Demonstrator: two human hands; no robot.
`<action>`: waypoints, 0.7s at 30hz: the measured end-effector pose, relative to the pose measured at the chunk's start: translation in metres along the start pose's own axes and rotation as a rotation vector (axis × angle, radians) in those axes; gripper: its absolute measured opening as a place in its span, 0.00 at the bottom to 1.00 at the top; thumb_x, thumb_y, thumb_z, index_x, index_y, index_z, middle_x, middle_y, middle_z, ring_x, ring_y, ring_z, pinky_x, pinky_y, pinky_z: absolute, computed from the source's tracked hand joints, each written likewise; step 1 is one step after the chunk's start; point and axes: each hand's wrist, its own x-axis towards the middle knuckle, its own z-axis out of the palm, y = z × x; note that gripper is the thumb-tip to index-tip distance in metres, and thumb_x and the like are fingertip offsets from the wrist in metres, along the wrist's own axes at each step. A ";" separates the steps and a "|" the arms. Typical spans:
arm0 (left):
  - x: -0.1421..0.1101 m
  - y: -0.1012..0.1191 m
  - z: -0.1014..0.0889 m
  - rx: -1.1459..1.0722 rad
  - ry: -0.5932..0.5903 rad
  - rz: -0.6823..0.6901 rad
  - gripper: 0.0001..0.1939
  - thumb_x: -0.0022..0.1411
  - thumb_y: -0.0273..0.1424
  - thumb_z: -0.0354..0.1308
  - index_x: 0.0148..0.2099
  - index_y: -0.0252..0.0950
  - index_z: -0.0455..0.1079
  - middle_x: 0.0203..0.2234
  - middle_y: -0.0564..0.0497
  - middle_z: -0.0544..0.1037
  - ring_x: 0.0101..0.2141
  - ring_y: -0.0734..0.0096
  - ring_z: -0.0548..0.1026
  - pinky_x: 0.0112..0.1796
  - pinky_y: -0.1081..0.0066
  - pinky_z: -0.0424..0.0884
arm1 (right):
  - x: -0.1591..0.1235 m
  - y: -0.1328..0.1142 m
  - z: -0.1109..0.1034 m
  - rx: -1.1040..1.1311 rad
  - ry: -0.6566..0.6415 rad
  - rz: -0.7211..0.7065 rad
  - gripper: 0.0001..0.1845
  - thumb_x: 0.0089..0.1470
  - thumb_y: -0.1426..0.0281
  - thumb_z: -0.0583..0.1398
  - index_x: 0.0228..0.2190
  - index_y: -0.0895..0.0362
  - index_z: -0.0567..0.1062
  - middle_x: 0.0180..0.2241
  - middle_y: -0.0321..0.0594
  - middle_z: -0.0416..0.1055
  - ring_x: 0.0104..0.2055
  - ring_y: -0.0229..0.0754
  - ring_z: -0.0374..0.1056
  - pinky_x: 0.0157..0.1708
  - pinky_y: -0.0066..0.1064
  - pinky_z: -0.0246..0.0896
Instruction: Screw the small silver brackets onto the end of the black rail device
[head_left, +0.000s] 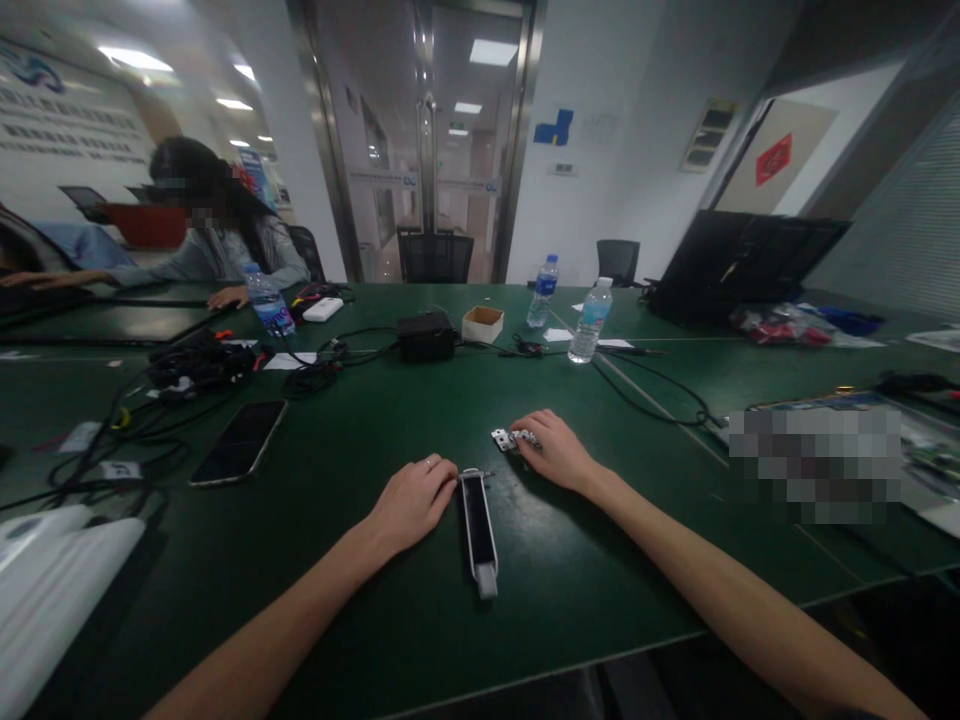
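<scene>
My left hand (418,500) rests on the green table with its fingers curled together, a ring on one of them. Its fingertips meet the top end of a long, narrow device (480,525) with a white frame, a dark face and a grey tip toward me. A thin metal piece (478,472) crosses that top end; whether my left fingers pinch something there is hidden. Farther off and to the right, my right hand (553,448) bends its fingers over a small silver metal bracket (501,438) with holes, which lies at the table surface and is partly covered.
A phone (238,443) and tangled black cables (199,365) lie to the left. Beyond my hands stand a black box (426,337), a small open carton (482,324) and water bottles (591,320). An opened electronics panel (922,450) is at right. Another person (225,225) sits far left.
</scene>
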 end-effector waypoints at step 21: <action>0.000 -0.003 0.002 0.005 0.013 0.011 0.11 0.69 0.32 0.45 0.47 0.37 0.68 0.41 0.49 0.71 0.39 0.66 0.72 0.39 0.66 0.70 | 0.000 -0.004 -0.019 -0.162 -0.259 -0.021 0.09 0.55 0.72 0.58 0.37 0.56 0.77 0.37 0.44 0.68 0.42 0.45 0.60 0.42 0.36 0.57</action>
